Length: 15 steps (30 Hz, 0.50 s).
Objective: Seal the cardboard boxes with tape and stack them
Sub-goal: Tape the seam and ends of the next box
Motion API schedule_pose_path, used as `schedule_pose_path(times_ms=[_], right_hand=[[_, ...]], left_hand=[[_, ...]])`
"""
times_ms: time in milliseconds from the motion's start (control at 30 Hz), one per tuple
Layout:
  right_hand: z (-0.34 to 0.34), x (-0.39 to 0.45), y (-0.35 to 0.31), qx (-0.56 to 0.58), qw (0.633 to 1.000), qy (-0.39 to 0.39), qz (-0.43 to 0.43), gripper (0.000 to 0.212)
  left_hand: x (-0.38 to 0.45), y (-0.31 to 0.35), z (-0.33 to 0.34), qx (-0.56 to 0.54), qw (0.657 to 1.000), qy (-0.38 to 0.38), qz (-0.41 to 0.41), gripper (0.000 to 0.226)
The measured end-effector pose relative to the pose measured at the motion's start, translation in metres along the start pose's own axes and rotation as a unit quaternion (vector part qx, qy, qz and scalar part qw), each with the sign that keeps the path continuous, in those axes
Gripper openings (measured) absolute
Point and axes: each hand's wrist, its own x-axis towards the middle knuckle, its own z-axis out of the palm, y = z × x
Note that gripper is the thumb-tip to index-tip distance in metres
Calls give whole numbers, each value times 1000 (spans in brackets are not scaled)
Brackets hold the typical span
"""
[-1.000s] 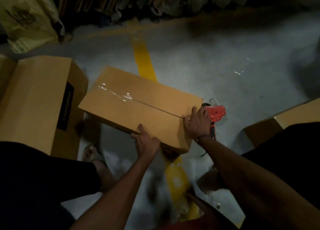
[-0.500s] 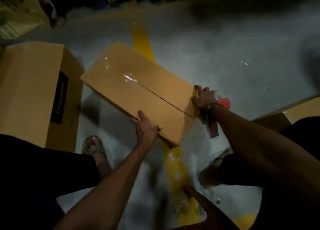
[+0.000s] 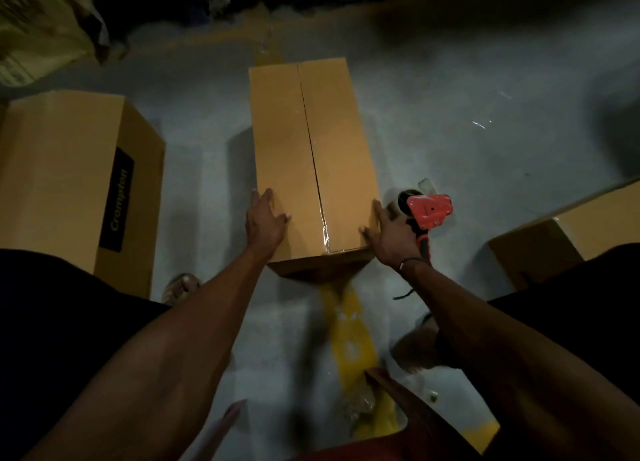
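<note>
A worker squats over a long cardboard box point(image 3: 311, 162) standing on a grey concrete floor point(image 3: 450, 148), its length running straight away from the person and its near end sitting over a yellow floor line point(image 3: 349, 332). The left hand point(image 3: 265, 219) lies flat on the box's near left top, fingers straight and spread, gripping nothing. The right hand point(image 3: 389, 233) braces the box's near right edge with straight fingers; a red tape dispenser point(image 3: 427, 211) sits just right of the box and against that hand, but whether the palm or thumb is closed on its handle cannot be told from this angle.

Clear tape glints along the near part of the centre seam point(image 3: 313, 169) and wraps over the box's near edge; farther along, the seam shows as a dark open gap, so the seal looks only partly laid.

To finish the step well, the worker would likely keep the left palm pressing the flaps level beside the seam, draw the dispenser along the seam in one straight pull to the far end, carry the strip over that edge, then rub it down. A printed box point(image 3: 69, 183) stands well left of the long box, and another carton point(image 3: 568, 232) lies well to its right, likely places for stacking.
</note>
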Motion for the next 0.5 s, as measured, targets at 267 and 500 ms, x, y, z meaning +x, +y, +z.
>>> schedule_pose_path(times_ms=[267, 500], right_hand=[[-5, -4, -17, 0, 1000, 21, 1, 74], [-2, -3, -10, -2, 1000, 19, -23, 76]], left_hand=[[27, 2, 2, 52, 997, -26, 55, 74], [8, 9, 31, 97, 995, -30, 4, 124]])
